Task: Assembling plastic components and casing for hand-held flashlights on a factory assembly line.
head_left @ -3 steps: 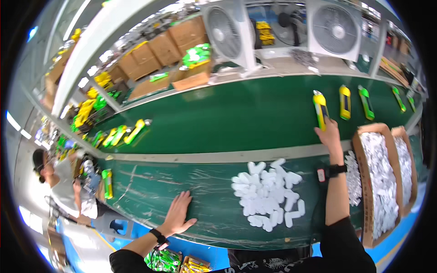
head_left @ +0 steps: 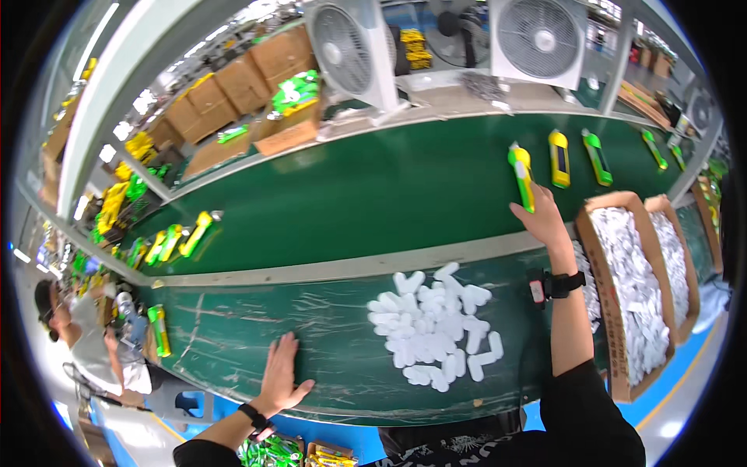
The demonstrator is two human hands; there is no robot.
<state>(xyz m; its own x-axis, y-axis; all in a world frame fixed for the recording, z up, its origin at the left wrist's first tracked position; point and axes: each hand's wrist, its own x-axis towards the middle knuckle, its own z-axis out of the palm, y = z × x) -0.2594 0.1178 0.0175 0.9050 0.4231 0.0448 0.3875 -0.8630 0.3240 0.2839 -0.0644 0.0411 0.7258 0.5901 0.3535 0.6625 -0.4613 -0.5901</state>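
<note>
My right hand (head_left: 545, 219) reaches over the green conveyor belt, its fingers closed on the near end of a long yellow-and-green handheld device (head_left: 522, 173). That device has a metallic tip at its far end; the fingers hide part of the near end. My left hand (head_left: 281, 379) lies on the green worktop (head_left: 233, 331) with fingers stretched out and nothing in it. Between my arms, a loose pile of white, round-ended flat pieces (head_left: 424, 327) covers part of the worktop. Just right of the held device lies a yellow one (head_left: 559, 159) with a dark panel, then a green one (head_left: 597, 158).
Cardboard boxes of white pieces (head_left: 629, 296) stand beside my right arm. More devices (head_left: 198, 233) lie at the belt's left, and a green one (head_left: 159, 331) on the worktop's left end. Fans (head_left: 538, 39) stand behind the belt. Another person (head_left: 89, 342) works at far left.
The held device has turned in my right hand: its dark panel showed before, and a yellow-and-green side shows now. The whole view has shifted, with things appearing further left.
</note>
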